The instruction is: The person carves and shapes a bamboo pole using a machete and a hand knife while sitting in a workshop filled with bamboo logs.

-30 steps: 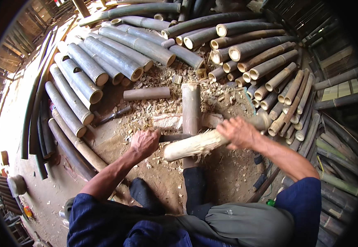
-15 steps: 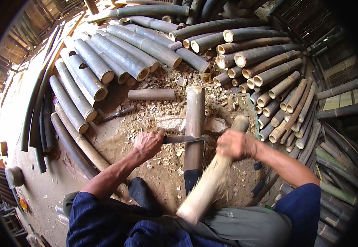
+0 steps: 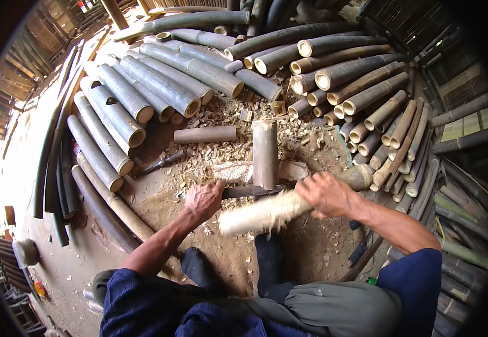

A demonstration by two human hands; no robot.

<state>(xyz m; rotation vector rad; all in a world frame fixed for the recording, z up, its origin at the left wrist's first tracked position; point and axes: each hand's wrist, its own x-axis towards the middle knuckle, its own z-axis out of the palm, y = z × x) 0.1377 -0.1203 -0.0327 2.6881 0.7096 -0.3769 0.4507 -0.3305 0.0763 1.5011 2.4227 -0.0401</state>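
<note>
My left hand (image 3: 203,201) is closed on the handle of a knife. The knife's dark blade (image 3: 244,192) points right and crosses the near end of a short bamboo section (image 3: 265,151). A pale wooden club (image 3: 244,218), its surface frayed into fibres, is gripped by my right hand (image 3: 324,195). The club slants across in front of me, and its frayed end lies just on the near side of the blade. Whether club and blade touch I cannot tell. Part of the blade and whatever is under it are hidden by the club.
Behind the bamboo section lies a pale chopped block (image 3: 233,171) among wood chips. A loose bamboo piece (image 3: 204,134) and a dark-handled tool (image 3: 165,162) lie left of it. Bamboo poles (image 3: 160,84) are stacked at the far left, cut lengths (image 3: 362,101) at the right.
My right hand has swung the club from pointing down toward my lap to lying across, its frayed end moving up and left near the blade. My left hand stays on the knife.
</note>
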